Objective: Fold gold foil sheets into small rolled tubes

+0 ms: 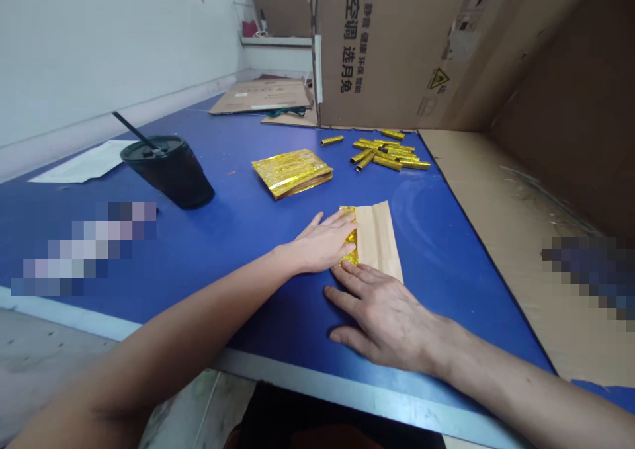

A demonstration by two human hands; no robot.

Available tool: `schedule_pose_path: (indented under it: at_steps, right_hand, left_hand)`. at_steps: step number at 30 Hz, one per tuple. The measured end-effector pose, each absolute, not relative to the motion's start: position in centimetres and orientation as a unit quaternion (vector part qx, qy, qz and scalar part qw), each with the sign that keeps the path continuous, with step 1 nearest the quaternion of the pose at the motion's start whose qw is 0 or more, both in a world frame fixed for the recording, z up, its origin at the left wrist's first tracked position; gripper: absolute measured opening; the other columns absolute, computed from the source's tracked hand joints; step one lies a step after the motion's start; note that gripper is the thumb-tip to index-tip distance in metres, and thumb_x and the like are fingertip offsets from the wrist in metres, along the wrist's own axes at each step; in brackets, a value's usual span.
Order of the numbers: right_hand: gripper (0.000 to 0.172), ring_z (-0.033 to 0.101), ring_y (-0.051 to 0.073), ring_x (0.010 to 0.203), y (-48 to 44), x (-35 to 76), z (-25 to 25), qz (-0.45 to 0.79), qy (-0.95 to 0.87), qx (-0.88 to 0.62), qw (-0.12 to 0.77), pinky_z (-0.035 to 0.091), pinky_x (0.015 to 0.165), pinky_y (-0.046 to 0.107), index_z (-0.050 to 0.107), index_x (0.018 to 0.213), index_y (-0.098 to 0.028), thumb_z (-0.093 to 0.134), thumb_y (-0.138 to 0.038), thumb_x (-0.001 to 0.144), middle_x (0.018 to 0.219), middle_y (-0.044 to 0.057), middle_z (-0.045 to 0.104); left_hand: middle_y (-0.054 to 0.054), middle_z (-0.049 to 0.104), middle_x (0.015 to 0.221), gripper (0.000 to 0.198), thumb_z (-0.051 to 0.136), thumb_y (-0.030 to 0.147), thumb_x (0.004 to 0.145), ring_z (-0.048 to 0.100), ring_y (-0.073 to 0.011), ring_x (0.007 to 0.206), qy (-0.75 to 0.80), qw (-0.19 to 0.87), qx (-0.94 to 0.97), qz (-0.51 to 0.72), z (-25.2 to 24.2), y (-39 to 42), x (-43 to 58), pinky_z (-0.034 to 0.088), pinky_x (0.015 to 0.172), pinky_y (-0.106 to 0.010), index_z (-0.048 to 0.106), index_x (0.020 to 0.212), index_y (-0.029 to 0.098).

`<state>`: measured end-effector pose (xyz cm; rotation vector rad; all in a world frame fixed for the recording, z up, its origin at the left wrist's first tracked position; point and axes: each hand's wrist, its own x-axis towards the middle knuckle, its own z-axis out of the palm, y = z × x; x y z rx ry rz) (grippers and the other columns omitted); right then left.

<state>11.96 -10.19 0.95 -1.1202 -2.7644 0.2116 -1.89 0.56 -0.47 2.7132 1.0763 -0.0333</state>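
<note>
A sheet of gold foil paper (378, 241) lies on the blue table, its plain tan side up and its left edge folded over to show a gold strip. My left hand (325, 243) lies flat with its fingers stretched across that gold strip. Just below, my right hand (381, 310) rests with spread fingers, the fingertips touching the lower edge of the sheet near the fold. Beyond my hands sits a stack of gold paper sheets (292, 171). To the right of the stack lies a pile of small rolled gold paper tubes (387, 155).
A black cup with a straw (173, 174) stands at the left, beside a white paper (86, 161). Flattened cardboard (262, 96) lies at the back. A large cardboard box (391, 52) walls off the back right. The table's pale front edge (297, 373) runs below my arms.
</note>
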Motion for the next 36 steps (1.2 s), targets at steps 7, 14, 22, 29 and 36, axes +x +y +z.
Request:
schedule_pose_path:
  at_steps: [7, 14, 22, 29, 36]
  right_hand:
    - [0.027, 0.060, 0.016, 0.091, -8.5, 13.7, 1.1, 0.181, -0.870, -0.390, 0.243, 0.046, 0.084, 0.031, 0.061, 0.101, -0.017, 0.042, -0.029, 0.087, 0.096, 0.006, 0.067]
    - [0.032, 0.052, 0.019, 0.109, -5.5, 16.5, 0.5, 0.121, -0.820, -0.478, 0.292, 0.034, 0.098, 0.045, 0.053, 0.114, -0.016, 0.034, -0.025, 0.089, 0.116, 0.010, 0.060]
    - [0.039, 0.043, 0.022, 0.119, -4.0, 17.7, -0.7, 0.119, -0.815, -0.538, 0.180, 0.022, 0.100, 0.055, 0.045, 0.122, -0.016, 0.026, -0.025, 0.090, 0.124, 0.010, 0.053]
    - [0.039, 0.037, 0.023, 0.123, -3.9, 17.8, -1.1, 0.109, -0.822, -0.538, 0.154, 0.022, 0.100, 0.055, 0.042, 0.125, -0.017, 0.031, -0.025, 0.088, 0.124, 0.009, 0.053]
    - [0.045, 0.034, 0.025, 0.125, -3.7, 18.1, -1.7, 0.096, -0.830, -0.532, 0.139, 0.026, 0.099, 0.054, 0.037, 0.131, -0.018, 0.036, -0.032, 0.088, 0.132, 0.011, 0.045]
  left_hand:
    - [-0.007, 0.014, 0.145, 0.047, 0.030, 0.031, 0.087, 0.002, -0.0203, 0.134, 0.341, 0.129, 0.931, -0.022, -0.4, 0.7, -2.3, 0.010, 0.104, -0.050, 0.026, 0.132, 0.018]
    - [-0.006, 0.016, 0.145, 0.048, 0.027, 0.031, 0.090, 0.005, -0.0213, 0.134, 0.289, 0.133, 0.948, -0.022, -0.7, -0.9, -1.4, 0.011, 0.103, -0.055, 0.018, 0.135, 0.020]
    - [-0.005, 0.013, 0.146, 0.050, 0.025, 0.031, 0.090, 0.001, -0.0219, 0.134, 0.259, 0.100, 0.961, -0.016, -1.4, -1.3, -1.0, 0.012, 0.103, -0.055, 0.015, 0.137, 0.019]
    - [-0.006, 0.015, 0.145, 0.049, 0.024, 0.031, 0.090, 0.002, -0.0225, 0.134, 0.249, 0.088, 0.964, -0.014, -1.4, -1.2, -1.0, 0.014, 0.102, -0.055, 0.019, 0.136, 0.017]
    - [-0.005, 0.011, 0.146, 0.049, 0.026, 0.030, 0.090, 0.001, -0.0218, 0.134, 0.245, 0.094, 0.965, -0.029, -1.1, -1.2, -1.1, 0.013, 0.103, -0.054, 0.017, 0.137, 0.019]
